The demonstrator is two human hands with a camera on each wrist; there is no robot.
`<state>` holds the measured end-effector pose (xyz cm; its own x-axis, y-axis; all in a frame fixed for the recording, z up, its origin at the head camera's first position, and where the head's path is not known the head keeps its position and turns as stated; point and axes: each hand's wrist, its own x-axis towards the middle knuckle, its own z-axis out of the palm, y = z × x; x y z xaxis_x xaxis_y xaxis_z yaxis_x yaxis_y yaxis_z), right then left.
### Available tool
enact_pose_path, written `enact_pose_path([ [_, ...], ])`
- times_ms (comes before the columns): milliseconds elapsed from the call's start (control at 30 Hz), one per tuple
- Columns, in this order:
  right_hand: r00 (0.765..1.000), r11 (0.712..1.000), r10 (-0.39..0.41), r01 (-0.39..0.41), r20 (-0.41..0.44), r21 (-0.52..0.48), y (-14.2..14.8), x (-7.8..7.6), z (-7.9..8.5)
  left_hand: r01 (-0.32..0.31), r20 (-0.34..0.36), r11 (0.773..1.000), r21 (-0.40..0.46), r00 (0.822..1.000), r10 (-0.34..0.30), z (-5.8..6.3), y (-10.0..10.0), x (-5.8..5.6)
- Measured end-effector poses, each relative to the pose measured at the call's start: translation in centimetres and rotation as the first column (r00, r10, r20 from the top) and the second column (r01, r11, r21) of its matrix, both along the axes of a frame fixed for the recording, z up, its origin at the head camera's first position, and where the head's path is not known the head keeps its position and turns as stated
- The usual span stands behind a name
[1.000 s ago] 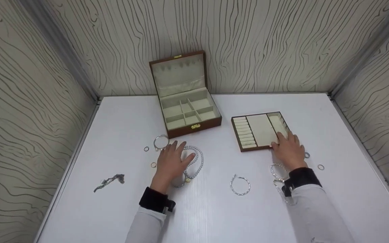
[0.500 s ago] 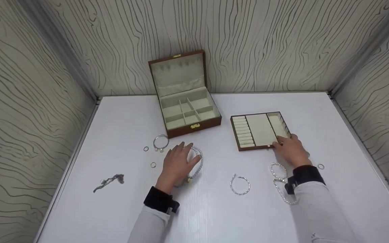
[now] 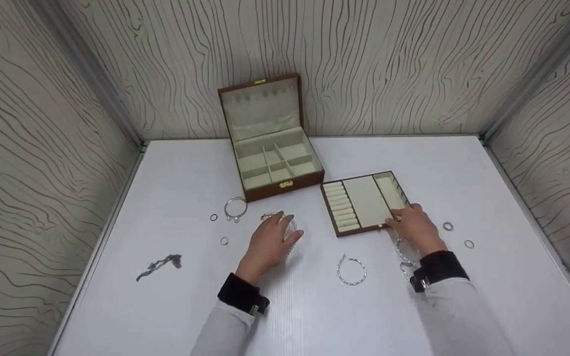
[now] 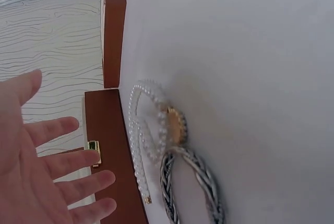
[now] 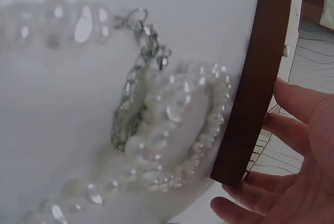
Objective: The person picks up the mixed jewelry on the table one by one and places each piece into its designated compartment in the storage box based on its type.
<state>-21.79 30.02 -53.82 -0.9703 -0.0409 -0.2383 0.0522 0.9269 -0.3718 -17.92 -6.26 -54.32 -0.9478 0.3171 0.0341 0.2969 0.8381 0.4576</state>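
My right hand (image 3: 416, 230) grips the front right corner of a brown jewelry tray (image 3: 366, 200), with its cream ring rolls on the left side. In the right wrist view the thumb is at the tray's rim and the fingers reach around the corner. My left hand (image 3: 269, 240), fingers spread, hovers over a pearl necklace (image 4: 133, 140) with a gold-coloured round piece (image 4: 177, 126), apart from it. A braided silver bracelet (image 4: 206, 182) lies beside the necklace; the hand hides it in the head view. Another pearl strand (image 5: 214, 125) lies close to the tray's front edge.
An open brown jewelry box (image 3: 285, 190) with divided compartments stands behind the left hand. A bangle (image 3: 236, 207), rings (image 3: 224, 241) and a dark chain (image 3: 161, 266) lie left. A silver bracelet (image 3: 352, 272) lies front centre; two rings (image 3: 448, 226) lie right.
The tray has slid left and toward me in my right hand's grip, nearer the box. My left hand has drifted right over the pearl necklace.
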Motion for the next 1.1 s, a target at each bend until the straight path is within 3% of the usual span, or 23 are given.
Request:
enact_pose_path([
  [233,0.999,0.999,0.017,-0.016,-0.029,0.032,-1.9,1.0,-0.1,0.063,0.083,0.996,0.065,0.994,-0.068,-0.3,1.2,0.1],
  [433,0.998,0.999,-0.005,0.008,-0.059,0.045,-3.6,1.8,-0.4,0.05,0.146,0.987,0.152,0.987,-0.072,-0.7,2.5,0.0],
  [700,0.993,0.999,0.011,-0.005,-0.119,0.047,-5.5,2.7,-0.8,0.048,0.14,0.988,0.15,0.988,-0.069,-1.3,3.6,0.2],
  [867,0.993,1.0,0.006,-0.003,-0.117,0.022,-6.2,3.1,-0.8,0.026,0.161,0.989,0.146,0.986,-0.049,-1.4,3.8,0.5],
  [1100,0.998,0.998,-0.007,0.003,-0.06,-0.062,-6.6,3.6,0.0,0.001,0.188,0.979,0.203,0.981,-0.04,-1.1,3.2,0.4],
])
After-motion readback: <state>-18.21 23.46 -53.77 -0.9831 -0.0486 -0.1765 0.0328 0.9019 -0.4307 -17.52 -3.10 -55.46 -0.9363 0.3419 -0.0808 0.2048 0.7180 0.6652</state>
